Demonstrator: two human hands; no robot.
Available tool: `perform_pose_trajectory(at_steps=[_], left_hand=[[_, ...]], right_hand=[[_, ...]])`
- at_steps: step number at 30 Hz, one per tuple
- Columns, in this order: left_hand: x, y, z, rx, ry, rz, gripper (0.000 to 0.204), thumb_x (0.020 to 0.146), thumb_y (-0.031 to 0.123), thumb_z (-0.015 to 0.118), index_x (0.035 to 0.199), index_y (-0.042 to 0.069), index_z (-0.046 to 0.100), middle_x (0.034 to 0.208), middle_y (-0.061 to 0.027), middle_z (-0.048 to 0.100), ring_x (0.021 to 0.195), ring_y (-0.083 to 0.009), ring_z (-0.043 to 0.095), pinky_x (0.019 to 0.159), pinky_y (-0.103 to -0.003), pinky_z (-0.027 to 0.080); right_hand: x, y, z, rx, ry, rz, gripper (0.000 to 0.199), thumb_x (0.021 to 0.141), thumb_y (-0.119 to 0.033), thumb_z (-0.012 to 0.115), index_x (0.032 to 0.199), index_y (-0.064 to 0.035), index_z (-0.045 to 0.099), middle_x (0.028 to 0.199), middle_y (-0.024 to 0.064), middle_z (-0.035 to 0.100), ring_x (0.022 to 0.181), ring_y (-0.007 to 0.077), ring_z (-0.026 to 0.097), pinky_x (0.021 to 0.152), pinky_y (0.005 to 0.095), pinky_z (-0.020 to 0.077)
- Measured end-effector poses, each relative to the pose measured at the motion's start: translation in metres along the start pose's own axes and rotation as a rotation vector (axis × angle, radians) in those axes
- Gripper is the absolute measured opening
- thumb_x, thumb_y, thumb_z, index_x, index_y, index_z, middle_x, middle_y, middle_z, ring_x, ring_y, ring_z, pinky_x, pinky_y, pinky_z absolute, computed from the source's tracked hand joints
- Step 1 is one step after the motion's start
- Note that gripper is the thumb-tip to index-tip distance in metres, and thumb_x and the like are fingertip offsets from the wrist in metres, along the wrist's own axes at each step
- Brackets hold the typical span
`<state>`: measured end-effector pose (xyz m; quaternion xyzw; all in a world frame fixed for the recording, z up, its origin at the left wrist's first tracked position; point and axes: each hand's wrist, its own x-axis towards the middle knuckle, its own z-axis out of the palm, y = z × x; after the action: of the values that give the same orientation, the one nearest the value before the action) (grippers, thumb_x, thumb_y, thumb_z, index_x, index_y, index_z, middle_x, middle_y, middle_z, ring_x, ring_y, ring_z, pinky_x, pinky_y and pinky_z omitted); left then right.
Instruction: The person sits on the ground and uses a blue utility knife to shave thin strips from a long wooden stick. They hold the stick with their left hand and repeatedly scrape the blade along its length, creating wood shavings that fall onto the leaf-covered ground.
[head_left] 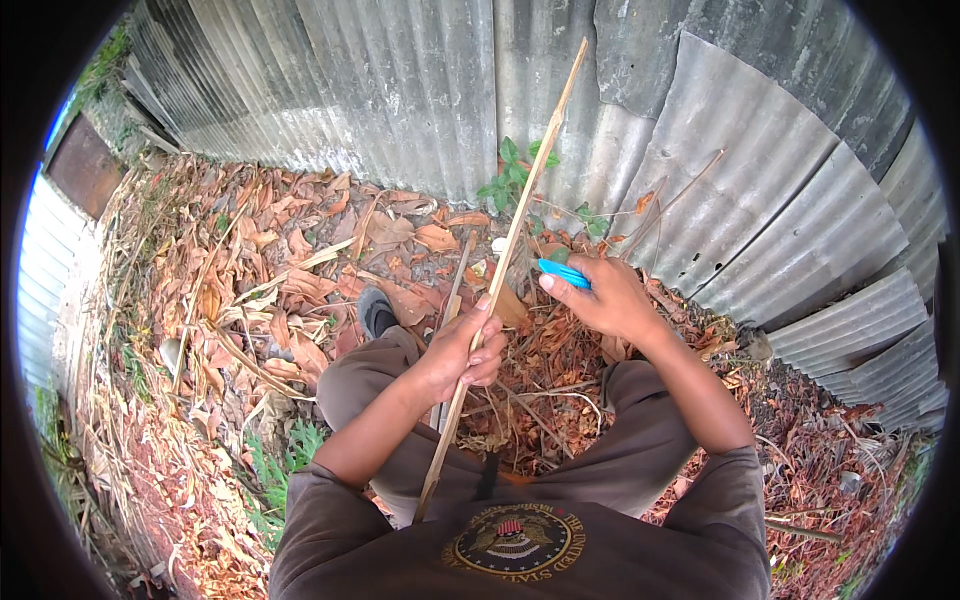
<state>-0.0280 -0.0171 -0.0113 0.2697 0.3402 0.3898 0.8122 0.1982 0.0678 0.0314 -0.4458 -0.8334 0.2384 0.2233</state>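
My left hand [462,357] is closed round a long, thin wooden stick [526,200]. The stick slants from my lap up toward the metal wall, with pale bare wood along part of its length. My right hand [612,300] grips a small tool with a bright blue handle [563,273], just right of the stick and apart from it. Whether it has a blade I cannot make out, as the palm and fingers hide much of it. Behind my left hand, a second pale stick [457,285] leans beside my leg.
Corrugated metal sheets [400,90] form a wall ahead and to the right. Dry brown leaves [290,300] and twigs cover the ground. A small green plant [510,175] grows at the wall's foot. My grey shoe [376,311] rests among the leaves; green weeds [285,470] stand at the left.
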Motion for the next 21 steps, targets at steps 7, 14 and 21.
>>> perform_pose_trajectory(at_steps=[7, 14, 21], left_hand=[[0.041, -0.009, -0.014, -0.241, -0.185, -0.211, 0.041, 0.101, 0.049, 0.036, 0.077, 0.016, 0.04, 0.051, 0.0074, 0.03, 0.034, -0.0051, 0.024, 0.037, -0.022, 0.025], [0.042, -0.025, -0.022, -0.2, -0.221, -0.202, 0.048, 0.1, 0.053, 0.031, 0.081, 0.012, 0.048, 0.049, 0.0057, 0.03, 0.034, -0.0079, 0.027, 0.037, -0.024, 0.027], [0.034, -0.015, 0.004, 0.062, -0.047, -0.013, 0.047, 0.103, 0.047, 0.03, 0.096, 0.005, 0.049, 0.049, 0.0032, 0.031, 0.034, -0.01, 0.03, 0.038, -0.025, 0.03]], right_hand=[[-0.012, 0.031, 0.019, -0.092, 0.075, 0.063, 0.062, 0.083, -0.062, 0.058, 0.076, -0.001, 0.065, 0.063, 0.0189, 0.06, 0.065, 0.0382, 0.064, 0.059, 0.047, 0.0492], [-0.014, 0.034, 0.026, -0.116, 0.12, -0.001, 0.052, 0.084, -0.054, 0.063, 0.08, -0.0025, 0.067, 0.057, 0.0173, 0.055, 0.058, 0.0382, 0.059, 0.056, 0.0452, 0.0454], [-0.007, 0.034, 0.021, -0.169, 0.152, 0.091, 0.054, 0.082, -0.058, 0.062, 0.076, -0.0038, 0.063, 0.056, 0.0162, 0.054, 0.056, 0.039, 0.057, 0.055, 0.0457, 0.0449]])
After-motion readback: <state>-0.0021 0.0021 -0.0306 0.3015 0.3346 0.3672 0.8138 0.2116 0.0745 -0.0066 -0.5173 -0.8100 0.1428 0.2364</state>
